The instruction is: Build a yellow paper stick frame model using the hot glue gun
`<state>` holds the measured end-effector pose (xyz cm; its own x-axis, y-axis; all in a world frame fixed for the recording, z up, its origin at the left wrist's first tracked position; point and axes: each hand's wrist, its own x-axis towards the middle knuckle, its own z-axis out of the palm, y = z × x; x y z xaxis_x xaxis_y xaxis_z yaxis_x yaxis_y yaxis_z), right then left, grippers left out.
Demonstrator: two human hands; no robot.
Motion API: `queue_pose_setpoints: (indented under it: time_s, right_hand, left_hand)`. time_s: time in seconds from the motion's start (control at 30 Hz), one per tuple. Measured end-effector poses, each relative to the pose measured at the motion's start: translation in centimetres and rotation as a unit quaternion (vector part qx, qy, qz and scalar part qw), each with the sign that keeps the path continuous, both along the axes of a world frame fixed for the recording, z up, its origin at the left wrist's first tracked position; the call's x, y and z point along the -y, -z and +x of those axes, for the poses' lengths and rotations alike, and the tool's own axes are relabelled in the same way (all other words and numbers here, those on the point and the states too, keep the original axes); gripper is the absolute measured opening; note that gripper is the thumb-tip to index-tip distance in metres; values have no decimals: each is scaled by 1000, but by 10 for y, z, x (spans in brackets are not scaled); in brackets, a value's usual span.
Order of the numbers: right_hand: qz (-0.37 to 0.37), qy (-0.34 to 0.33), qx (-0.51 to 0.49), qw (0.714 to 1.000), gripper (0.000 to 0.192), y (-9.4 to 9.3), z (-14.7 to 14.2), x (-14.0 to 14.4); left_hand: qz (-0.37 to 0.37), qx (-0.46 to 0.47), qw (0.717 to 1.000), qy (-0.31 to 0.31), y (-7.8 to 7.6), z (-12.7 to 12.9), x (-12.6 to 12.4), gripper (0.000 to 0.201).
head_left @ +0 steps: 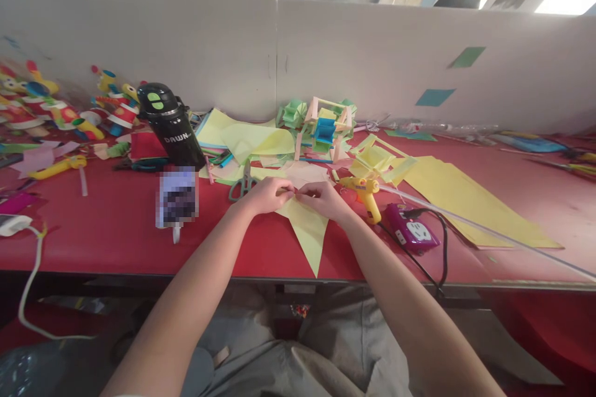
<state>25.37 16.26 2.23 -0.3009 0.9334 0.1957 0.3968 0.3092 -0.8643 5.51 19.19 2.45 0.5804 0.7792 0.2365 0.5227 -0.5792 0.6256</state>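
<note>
A pale yellow sheet of paper (pixel 310 229) lies on the red table, one pointed corner reaching toward the front edge. My left hand (pixel 272 193) pinches its upper part, thumb and fingers pressed together. Close beside it, my right hand (pixel 321 197) pinches the same paper, the fingertips of both hands nearly meeting. Scissors with grey-green handles (pixel 242 186) lie just left of my left hand. To the right of my right hand rests a yellow hot glue gun (pixel 365 192). Behind my hands stands a paper-strip model with a blue piece (pixel 325 130).
A black bottle (pixel 170 130) and a pixelated phone-like object (pixel 177 198) are on the left. A purple power socket (pixel 412 229) with a black cable sits right, near large yellow sheets (pixel 479 205). Paper-cup figures (pixel 60 108) crowd the far left. A white partition (pixel 209 43) closes off the back.
</note>
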Motion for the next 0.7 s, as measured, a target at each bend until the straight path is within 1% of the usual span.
queue_pose_setpoints:
  time_s: [0.1,0.27,0.43,0.6,0.7]
  right_hand:
    - [3,-3,2,1000,21,0,0,-1]
    - [18,12,-7,1000,18,1,-1,-3]
    - [20,31,0,999,15,0,-1,-5]
    - [18,73,8,997,13,-1,2,-4]
    - [35,104,20,994,12,-1,6,-4]
  left_hand:
    - [-4,1,1000,1,1,1,-1,16]
    - [24,-1,999,-47,0,-5,-7,15]
    - [35,6,995,-90,-2,-23,-16,14]
    - [49,12,988,-147,-3,-45,-23,14]
    - [65,7,978,-200,-6,-56,-24,15]
